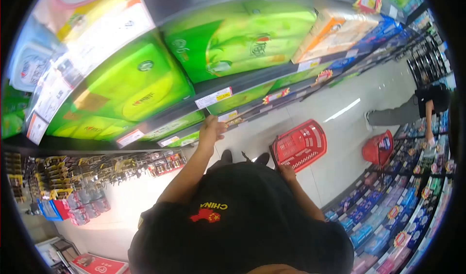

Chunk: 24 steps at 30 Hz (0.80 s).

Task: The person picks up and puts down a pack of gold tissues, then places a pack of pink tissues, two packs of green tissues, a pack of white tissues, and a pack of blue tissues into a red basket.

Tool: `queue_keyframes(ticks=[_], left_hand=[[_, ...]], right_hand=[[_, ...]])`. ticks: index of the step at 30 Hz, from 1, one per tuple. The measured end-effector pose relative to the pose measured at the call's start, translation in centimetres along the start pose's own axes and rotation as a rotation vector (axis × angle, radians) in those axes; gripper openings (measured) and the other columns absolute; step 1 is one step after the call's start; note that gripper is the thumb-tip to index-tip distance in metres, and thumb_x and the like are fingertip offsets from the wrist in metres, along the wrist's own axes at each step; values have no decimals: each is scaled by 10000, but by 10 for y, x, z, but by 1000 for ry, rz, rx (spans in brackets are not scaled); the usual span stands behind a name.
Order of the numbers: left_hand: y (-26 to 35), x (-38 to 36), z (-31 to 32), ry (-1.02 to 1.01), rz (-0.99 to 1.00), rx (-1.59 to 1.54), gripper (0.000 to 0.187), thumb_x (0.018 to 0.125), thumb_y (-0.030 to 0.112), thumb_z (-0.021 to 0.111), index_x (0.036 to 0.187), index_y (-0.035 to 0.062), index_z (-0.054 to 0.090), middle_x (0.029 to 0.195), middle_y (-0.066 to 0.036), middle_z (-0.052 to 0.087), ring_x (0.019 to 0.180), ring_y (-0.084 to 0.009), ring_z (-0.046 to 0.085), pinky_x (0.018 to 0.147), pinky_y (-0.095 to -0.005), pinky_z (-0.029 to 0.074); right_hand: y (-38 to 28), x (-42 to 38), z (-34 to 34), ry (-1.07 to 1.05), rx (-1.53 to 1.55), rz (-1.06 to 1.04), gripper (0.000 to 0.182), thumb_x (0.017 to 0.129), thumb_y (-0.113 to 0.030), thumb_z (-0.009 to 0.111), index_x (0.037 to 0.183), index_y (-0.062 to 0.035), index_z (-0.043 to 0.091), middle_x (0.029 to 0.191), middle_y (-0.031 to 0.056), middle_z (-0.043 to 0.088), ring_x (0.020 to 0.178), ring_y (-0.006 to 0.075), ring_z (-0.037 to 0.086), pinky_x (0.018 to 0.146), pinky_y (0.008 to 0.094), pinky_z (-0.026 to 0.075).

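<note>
My left hand (pixel 210 129) reaches to the front edge of the lower shelf, fingers somewhat apart and nothing visible in them. Just above it is a white price tag (pixel 214 98). Large green packs (pixel 242 43) with light leaf patterns stand on the shelf above, and another green pack (pixel 141 87) is to their left. At my right side, my right hand (pixel 287 172) is closed at the near end of a red shopping basket (pixel 303 145), by its dark handle (pixel 273 152). The basket is by my feet, its slatted red plastic showing.
An orange-and-white pack (pixel 332 33) sits farther along the shelf. Across the aisle a person (pixel 427 106) reaches toward shelves of small colourful packs (pixel 388 211), a second red basket (pixel 377 148) beside them. Hanging goods (pixel 97 174) fill a rack at left.
</note>
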<state>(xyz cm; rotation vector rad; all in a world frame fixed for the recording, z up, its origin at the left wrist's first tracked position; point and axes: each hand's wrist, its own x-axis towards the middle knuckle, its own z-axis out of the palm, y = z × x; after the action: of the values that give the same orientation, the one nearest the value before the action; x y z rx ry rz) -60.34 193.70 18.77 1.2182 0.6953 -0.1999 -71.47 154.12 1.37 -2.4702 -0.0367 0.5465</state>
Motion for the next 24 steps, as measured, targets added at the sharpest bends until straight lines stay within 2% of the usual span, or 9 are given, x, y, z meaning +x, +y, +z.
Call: queue_keyframes(ticks=[3, 6, 8, 11, 13, 16, 19, 22, 24], left_hand=[[-6, -2, 1, -63, -8, 41, 514, 946, 429, 591, 1303, 62, 537, 1056, -106, 669, 876, -192, 652, 717, -337, 520], [7, -19, 8, -113, -2, 106, 483, 940, 422, 604, 1248, 52, 579, 1040, -98, 672, 897, -182, 656, 727, -321, 524], [12, -27, 9, -118, 36, 125, 454, 964, 407, 577, 1222, 33, 595, 1024, -87, 682, 867, -152, 651, 696, -290, 520], [21, -37, 10, -135, 82, 130, 428, 966, 390, 580, 1216, 43, 599, 1027, -85, 683, 882, -157, 652, 708, -292, 520], [26, -43, 5, -145, 111, 128, 387, 967, 363, 578, 1210, 62, 604, 1033, -84, 682, 913, -171, 656, 736, -308, 521], [31, -48, 0, -136, 117, 111, 371, 978, 349, 561, 1219, 69, 603, 1042, -79, 677, 910, -168, 654, 740, -302, 515], [32, -54, -6, -113, 149, 70, 411, 966, 377, 594, 1189, 32, 606, 1024, -91, 685, 861, -149, 643, 697, -278, 514], [27, -56, -12, -110, 130, 101, 378, 983, 347, 546, 1230, 66, 598, 1074, -92, 666, 909, -169, 650, 744, -299, 510], [22, -55, -14, -117, 112, 100, 385, 981, 355, 546, 1228, 64, 598, 1072, -94, 665, 913, -169, 650, 746, -300, 510]], right_hand=[[-15, 1, -10, -35, 406, 249, 286, 871, -314, 561, 821, -65, 693, 745, 183, 650, 733, 290, 643, 652, 434, 483], [12, 20, 7, 33, -114, -227, 292, 894, -295, 555, 801, -42, 666, 664, 133, 598, 672, 239, 609, 625, 403, 466], [11, 29, 8, -87, 302, 52, 269, 877, -273, 565, 813, -28, 656, 724, 117, 620, 709, 241, 623, 645, 390, 476], [-14, 34, -7, -142, 323, 173, 267, 845, -282, 589, 863, -27, 669, 828, 169, 683, 811, 314, 665, 724, 434, 507], [-52, 30, -28, -149, 470, 355, 311, 862, -300, 576, 840, -5, 670, 777, 142, 676, 760, 266, 657, 695, 409, 496], [-55, 36, -27, -118, 437, 288, 326, 872, -313, 581, 777, -11, 660, 674, 84, 632, 621, 169, 607, 582, 328, 464], [-48, 37, -20, -97, 404, 270, 338, 878, -314, 587, 804, 4, 674, 696, 108, 656, 635, 193, 634, 594, 347, 482], [-39, 39, -15, -136, 420, 176, 364, 880, -333, 599, 822, 18, 679, 708, 125, 668, 645, 210, 648, 606, 362, 495], [-38, 36, -15, -147, 405, 230, 374, 878, -340, 607, 829, 24, 676, 713, 127, 668, 651, 215, 649, 612, 363, 497]])
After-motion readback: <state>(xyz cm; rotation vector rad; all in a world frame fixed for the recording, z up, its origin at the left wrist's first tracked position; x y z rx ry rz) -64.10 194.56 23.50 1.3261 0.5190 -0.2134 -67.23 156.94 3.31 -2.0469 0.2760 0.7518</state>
